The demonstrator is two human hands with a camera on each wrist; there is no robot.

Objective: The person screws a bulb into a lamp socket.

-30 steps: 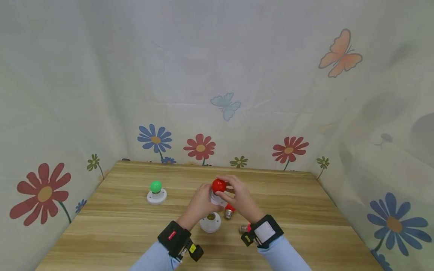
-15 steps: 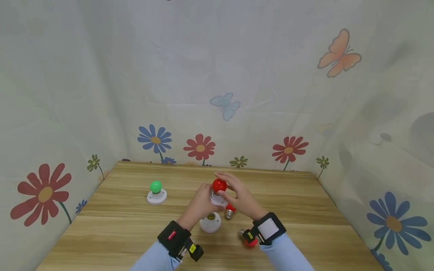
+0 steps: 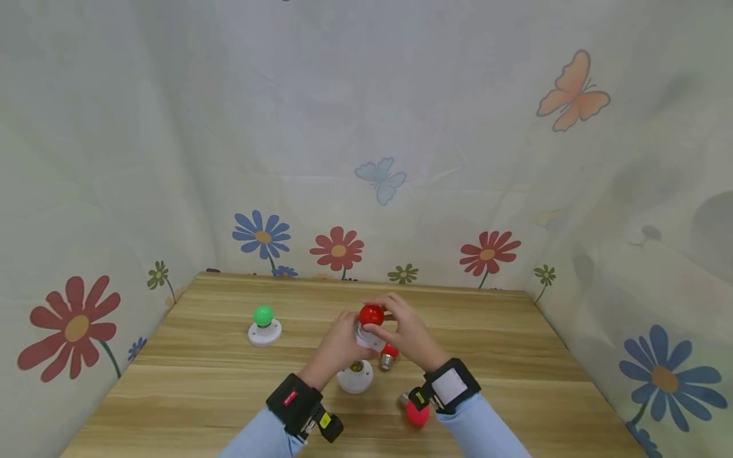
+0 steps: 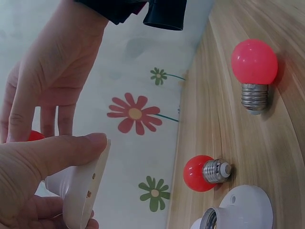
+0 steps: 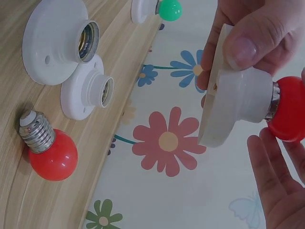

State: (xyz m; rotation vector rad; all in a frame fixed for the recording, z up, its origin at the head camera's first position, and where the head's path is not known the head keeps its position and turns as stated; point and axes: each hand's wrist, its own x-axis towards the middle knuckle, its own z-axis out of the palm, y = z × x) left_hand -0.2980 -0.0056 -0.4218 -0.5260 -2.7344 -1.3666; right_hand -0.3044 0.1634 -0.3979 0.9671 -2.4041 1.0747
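Observation:
My left hand (image 3: 350,329) holds a white lamp socket (image 3: 368,338) up off the table, its thumb (image 4: 71,150) pressed on the socket's base (image 5: 236,102). A red bulb (image 3: 371,315) sits in that socket with its metal thread partly showing (image 5: 289,114). My right hand (image 3: 385,321) closes its thumb and fingers round this bulb from the right; its fingers (image 5: 274,183) lie beside the bulb in the right wrist view.
On the wooden table (image 3: 200,381) lie an empty socket (image 3: 355,376), a second empty socket (image 5: 88,93), a loose red bulb (image 3: 389,353) and another red bulb (image 3: 417,412) by my right wrist. A green bulb in its socket (image 3: 263,324) stands to the left. Flowered cloth walls enclose the table.
My right hand spread its fingers off the red bulb half a second ago and has closed round it again. The loose red bulb by my right wrist now shows fully.

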